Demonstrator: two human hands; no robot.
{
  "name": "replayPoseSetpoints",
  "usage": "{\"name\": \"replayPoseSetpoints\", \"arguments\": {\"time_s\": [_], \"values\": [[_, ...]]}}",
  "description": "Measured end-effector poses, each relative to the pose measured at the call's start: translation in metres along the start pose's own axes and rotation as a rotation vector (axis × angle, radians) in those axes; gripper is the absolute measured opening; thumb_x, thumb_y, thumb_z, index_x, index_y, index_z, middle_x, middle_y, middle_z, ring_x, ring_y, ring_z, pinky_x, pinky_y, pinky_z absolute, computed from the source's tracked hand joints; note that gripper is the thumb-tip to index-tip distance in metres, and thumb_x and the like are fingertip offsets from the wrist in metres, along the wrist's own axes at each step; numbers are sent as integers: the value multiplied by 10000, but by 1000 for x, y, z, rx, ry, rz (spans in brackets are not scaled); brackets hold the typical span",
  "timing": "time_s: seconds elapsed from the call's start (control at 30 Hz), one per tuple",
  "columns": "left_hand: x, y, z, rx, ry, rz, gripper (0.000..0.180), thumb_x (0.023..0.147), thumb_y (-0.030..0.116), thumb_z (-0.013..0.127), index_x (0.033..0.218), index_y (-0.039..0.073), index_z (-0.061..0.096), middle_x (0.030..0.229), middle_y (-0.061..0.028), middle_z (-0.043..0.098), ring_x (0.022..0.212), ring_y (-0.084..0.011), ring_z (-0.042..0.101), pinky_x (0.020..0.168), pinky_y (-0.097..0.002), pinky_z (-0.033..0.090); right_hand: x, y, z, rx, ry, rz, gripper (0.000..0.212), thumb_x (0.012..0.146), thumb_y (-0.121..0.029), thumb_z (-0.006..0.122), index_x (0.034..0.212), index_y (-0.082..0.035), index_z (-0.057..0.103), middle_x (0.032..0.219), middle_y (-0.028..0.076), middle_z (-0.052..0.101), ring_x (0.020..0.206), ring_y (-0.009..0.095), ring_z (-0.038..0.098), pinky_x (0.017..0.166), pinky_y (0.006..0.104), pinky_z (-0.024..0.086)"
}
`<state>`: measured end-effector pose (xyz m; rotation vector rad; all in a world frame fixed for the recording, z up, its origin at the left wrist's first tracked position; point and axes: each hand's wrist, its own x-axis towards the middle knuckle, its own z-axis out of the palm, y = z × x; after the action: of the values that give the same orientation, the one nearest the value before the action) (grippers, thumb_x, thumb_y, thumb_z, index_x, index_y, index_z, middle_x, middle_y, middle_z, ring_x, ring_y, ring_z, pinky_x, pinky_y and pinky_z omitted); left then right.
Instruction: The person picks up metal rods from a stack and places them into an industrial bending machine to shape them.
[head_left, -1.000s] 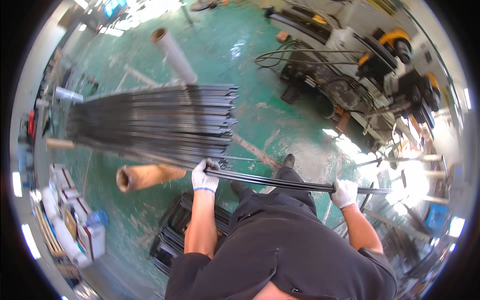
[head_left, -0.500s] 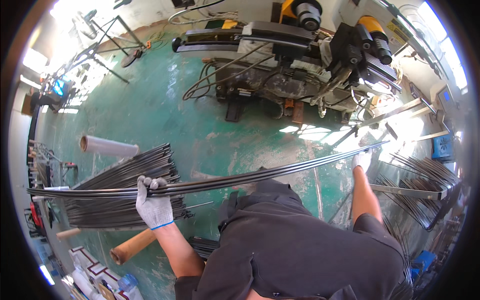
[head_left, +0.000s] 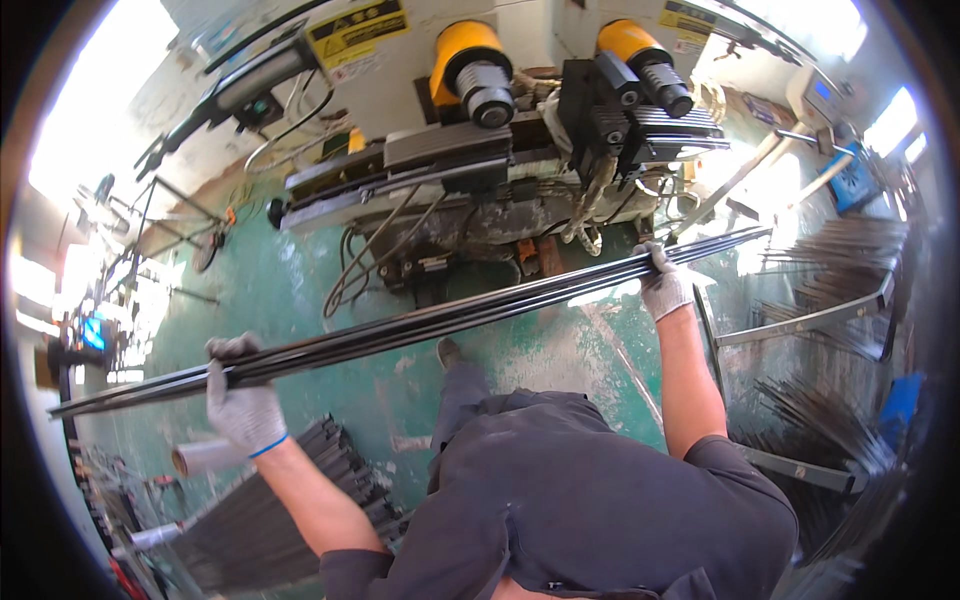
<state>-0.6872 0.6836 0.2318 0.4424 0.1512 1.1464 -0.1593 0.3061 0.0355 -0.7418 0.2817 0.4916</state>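
Note:
A bundle of long, thin dark metal rods (head_left: 450,318) stretches across the view in front of my body, tilted with its right end farther away. My left hand (head_left: 240,400), in a grey-white work glove with a blue cuff edge, is closed round the bundle near its left end. Toward the other end, my right hand (head_left: 664,282), gloved alike, grips the same rods with its fingers wrapped over them. Both hands hold the bundle above the floor. The ends of the rods stick out past each hand.
Ahead stands a machine with two yellow-capped cylinders (head_left: 470,75) and a dark flat bed (head_left: 445,150). Below my left arm lies a pile of dark rods (head_left: 260,510), beside a plastic-wrapped roll (head_left: 208,456). At right, metal racks (head_left: 815,322) hold more rods. Green floor (head_left: 400,380) lies between.
I have stepped nearer the machine, and the rod pile has slipped lower in view. Both hands have carried the bundle forward, and my right hand now shows clearly round it.

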Motion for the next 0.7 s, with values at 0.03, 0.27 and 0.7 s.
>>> {"name": "replayPoseSetpoints", "arguments": {"time_s": [0.03, 0.27, 0.7], "values": [[19, 12, -6, 60, 21, 4, 211, 990, 27, 605, 1194, -26, 608, 1064, -137, 670, 1051, -272, 647, 1111, -482, 478, 17, -4, -4, 13, 34, -116, 215, 990, 5, 650, 1201, -5, 609, 1111, 151, 676, 989, 302, 685, 931, 424, 612], [158, -21, -78, 366, 213, 8, 264, 1088, 245, 555, 1031, 12, 667, 971, -125, 704, 927, -254, 677, 1021, -465, 560, 12, 37, 151, 43, 39, -202, 165, 1017, -97, 664, 1158, -14, 648, 1024, 149, 721, 931, 268, 718, 851, 422, 629], [282, -134, -97, 169, 272, -479, 340, 1115, 268, 468, 1169, -28, 627, 1210, -214, 686, 1168, -368, 648, 1064, -537, 519, 111, 106, 289, -126, 162, -155, 149, 975, -161, 749, 1024, -27, 703, 963, 99, 733, 866, 264, 725, 781, 433, 614]]}}
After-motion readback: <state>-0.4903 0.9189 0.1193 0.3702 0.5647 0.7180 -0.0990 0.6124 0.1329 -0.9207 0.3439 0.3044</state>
